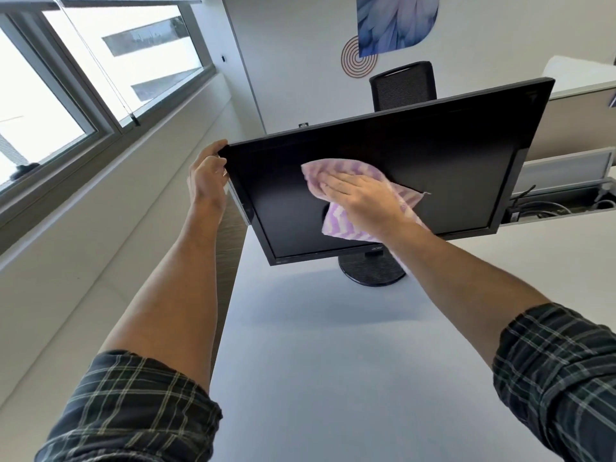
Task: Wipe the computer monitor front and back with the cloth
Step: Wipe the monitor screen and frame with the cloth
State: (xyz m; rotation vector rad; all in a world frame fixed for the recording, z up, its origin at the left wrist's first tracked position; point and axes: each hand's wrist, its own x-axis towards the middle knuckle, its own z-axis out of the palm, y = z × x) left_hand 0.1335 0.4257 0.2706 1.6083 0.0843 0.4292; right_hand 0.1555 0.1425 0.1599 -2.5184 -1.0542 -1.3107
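A black monitor (450, 155) stands on its round base (370, 271) on the white desk, its dark screen facing me. My right hand (360, 198) lies flat with straight fingers on a pink and purple striped cloth (336, 221), pressing it against the middle of the screen. My left hand (206, 175) grips the monitor's upper left corner, with the fingers curled round the edge. The back of the monitor is hidden.
The white desk (333, 345) stretches toward me below the monitor. A black office chair (403, 85) stands behind the screen. Windows (66, 95) run along the left wall. At the right, a cable tray (560, 205) with wires sits behind the desk.
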